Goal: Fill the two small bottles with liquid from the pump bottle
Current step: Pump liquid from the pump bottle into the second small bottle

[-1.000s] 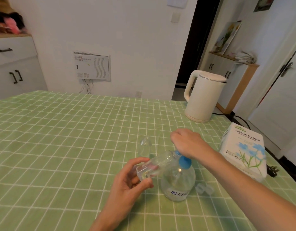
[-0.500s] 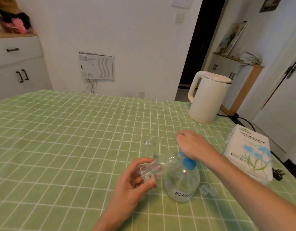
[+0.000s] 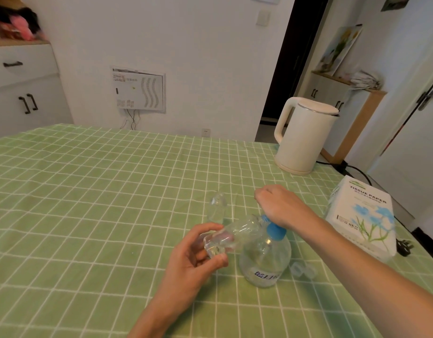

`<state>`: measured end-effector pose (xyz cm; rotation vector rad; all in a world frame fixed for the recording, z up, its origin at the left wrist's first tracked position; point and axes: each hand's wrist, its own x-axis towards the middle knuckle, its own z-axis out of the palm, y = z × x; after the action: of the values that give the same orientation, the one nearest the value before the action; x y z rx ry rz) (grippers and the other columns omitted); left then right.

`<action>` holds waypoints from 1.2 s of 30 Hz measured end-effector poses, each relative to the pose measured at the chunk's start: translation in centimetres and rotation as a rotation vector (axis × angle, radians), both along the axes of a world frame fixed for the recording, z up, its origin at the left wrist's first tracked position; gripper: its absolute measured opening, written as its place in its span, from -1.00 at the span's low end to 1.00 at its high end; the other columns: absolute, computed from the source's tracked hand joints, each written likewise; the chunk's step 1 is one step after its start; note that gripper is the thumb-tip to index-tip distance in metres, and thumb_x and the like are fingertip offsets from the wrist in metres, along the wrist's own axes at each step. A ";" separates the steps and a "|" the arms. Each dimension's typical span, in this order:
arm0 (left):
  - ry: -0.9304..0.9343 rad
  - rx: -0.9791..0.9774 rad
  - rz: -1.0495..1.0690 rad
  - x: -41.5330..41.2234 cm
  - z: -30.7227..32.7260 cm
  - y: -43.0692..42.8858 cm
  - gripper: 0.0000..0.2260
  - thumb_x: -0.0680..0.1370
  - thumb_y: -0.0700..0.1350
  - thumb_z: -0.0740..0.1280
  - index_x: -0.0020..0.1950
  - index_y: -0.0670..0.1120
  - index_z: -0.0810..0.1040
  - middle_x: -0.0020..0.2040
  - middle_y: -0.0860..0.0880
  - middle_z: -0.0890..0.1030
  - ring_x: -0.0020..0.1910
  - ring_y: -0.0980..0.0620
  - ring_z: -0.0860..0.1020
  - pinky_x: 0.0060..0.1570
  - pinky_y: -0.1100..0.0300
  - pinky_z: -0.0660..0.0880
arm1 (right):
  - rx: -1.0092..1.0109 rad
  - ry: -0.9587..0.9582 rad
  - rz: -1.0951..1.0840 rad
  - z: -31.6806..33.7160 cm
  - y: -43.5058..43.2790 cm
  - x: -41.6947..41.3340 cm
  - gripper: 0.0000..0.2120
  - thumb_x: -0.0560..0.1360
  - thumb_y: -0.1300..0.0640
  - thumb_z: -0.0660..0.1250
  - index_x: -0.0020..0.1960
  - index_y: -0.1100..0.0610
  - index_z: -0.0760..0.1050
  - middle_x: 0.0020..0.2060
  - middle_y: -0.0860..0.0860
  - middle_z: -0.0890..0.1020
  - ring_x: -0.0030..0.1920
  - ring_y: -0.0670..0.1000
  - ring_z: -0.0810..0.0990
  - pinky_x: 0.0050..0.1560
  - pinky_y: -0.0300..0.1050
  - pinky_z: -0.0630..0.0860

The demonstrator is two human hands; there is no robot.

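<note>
Green checked tablecloth (image 3: pixel 88 203) covers the whole table, with a cream kettle (image 3: pixel 305 135) at the far right edge and a tissue paper box (image 3: pixel 361 215) just this side of it. Front and centre, the clear pump bottle (image 3: pixel 265 262) stands upright on the cloth, blue collar on top, label facing us. The right hand (image 3: pixel 281 208) sits closed over the pump head, palm down, covering it. The left hand (image 3: pixel 198 257) grips one small bottle (image 3: pixel 232 235), fingers and thumb wrapped round its base, and it is tilted nearly flat with its mouth up against the pump's blue top. The other small bottle (image 3: pixel 217 207) stands on the cloth just behind, apart from both hands. A small clear cap (image 3: pixel 304 269) lies beside the pump bottle on its right; it is too blurred to tell more.
</note>
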<state>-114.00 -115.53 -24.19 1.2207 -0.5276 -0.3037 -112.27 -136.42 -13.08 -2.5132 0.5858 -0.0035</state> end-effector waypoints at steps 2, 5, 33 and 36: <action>-0.002 -0.017 0.001 -0.2 0.3 -0.2 -0.58 0.50 -0.26 0.52 0.29 0.06 0.58 0.18 -0.14 0.72 0.03 -0.15 0.72 0.08 0.07 0.66 | -0.040 0.001 0.010 0.5 0.0 0.1 -0.76 0.54 0.02 0.06 -0.27 0.06 0.31 -0.29 0.03 0.47 -0.21 0.08 0.41 -0.20 0.00 0.32; 0.001 -0.029 0.012 -0.4 0.6 -0.3 -0.58 0.46 -0.15 0.53 0.28 0.08 0.59 0.18 -0.12 0.72 -0.02 -0.09 0.72 0.06 0.10 0.66 | -0.070 -0.011 0.008 0.5 -0.1 0.2 -0.75 0.54 0.00 0.04 -0.25 0.06 0.34 -0.23 0.03 0.48 -0.09 0.12 0.43 -0.09 0.06 0.36; -0.028 -0.017 0.063 0.1 -0.1 -0.4 -0.56 0.46 -0.24 0.54 0.29 0.05 0.60 0.19 -0.09 0.71 -0.04 -0.08 0.73 0.01 0.13 0.65 | 0.078 -0.033 -0.083 0.4 0.1 0.0 -0.69 0.61 0.03 -0.04 -0.08 0.10 0.44 -0.08 0.01 0.52 0.08 0.15 0.45 0.09 0.09 0.34; -0.029 -0.038 0.059 0.1 -0.3 -0.4 -0.55 0.46 -0.18 0.54 0.32 0.04 0.58 0.21 -0.09 0.70 0.02 -0.12 0.73 0.02 0.11 0.65 | 0.076 -0.011 -0.062 0.4 -0.1 0.1 -0.59 0.65 0.03 -0.07 0.20 0.15 0.50 0.13 0.08 0.55 0.13 0.14 0.43 0.10 0.05 0.26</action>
<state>-113.92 -115.93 -24.50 1.2033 -0.5188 -0.2251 -112.15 -136.54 -12.63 -2.4191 0.6472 -0.0175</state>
